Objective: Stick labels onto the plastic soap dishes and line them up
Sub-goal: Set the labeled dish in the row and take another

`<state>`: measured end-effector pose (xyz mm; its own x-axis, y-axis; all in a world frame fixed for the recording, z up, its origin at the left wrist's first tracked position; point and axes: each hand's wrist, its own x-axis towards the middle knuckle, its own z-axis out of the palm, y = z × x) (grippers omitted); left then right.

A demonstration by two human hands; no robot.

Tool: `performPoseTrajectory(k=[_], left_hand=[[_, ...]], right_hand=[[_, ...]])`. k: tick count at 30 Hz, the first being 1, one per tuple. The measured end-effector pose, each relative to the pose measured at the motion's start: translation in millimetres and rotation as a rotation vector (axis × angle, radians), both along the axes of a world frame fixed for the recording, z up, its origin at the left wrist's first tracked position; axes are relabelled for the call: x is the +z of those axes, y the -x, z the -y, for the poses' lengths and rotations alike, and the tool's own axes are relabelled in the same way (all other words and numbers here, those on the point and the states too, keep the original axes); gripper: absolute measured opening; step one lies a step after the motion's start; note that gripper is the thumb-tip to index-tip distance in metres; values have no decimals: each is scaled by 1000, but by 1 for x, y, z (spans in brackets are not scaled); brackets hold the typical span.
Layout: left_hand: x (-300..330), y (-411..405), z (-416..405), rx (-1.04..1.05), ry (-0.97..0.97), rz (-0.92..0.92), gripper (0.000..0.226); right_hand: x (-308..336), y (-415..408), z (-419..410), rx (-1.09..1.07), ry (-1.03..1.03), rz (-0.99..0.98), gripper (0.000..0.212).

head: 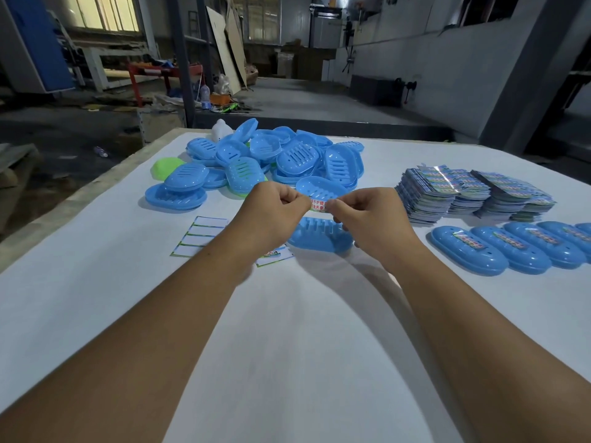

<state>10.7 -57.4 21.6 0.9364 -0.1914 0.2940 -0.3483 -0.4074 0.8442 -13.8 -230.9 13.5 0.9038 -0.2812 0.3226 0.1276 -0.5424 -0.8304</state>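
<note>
Between my two hands stretches a small label [319,205] with red print. My left hand [271,212] pinches its left end and my right hand [367,215] pinches its right end. Just below them a blue soap dish [319,236] lies upside down on the white table [287,330]. A heap of loose blue soap dishes [271,158] fills the far middle of the table. On the right, several labelled blue dishes [511,247] lie side by side in a row.
Stacks of label sheets [473,193] sit at the right, behind the row. A peeled backing sheet [200,236] lies left of my left forearm, and another sheet [275,255] pokes out under it. A green dish [166,167] sits at the heap's left edge.
</note>
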Motion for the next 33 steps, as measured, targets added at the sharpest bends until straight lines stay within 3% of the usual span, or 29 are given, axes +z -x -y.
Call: performPoseTrajectory(k=[5,9,20,33], left_hand=[[-8,-6,1,50,10,-55,35],[-15,-11,4,44,-23,-80,33],[-15,-14,8,122,-198,-184,30],[-14,-12,13,173,-319,-101,25]], right_hand=[[2,0,5,28,-53,-107,30],[-3,0,7,30,-26,-182,47],[-9,-7,4,-58,104,-193,40],[-8,-8,1,-99,266,-199,34]])
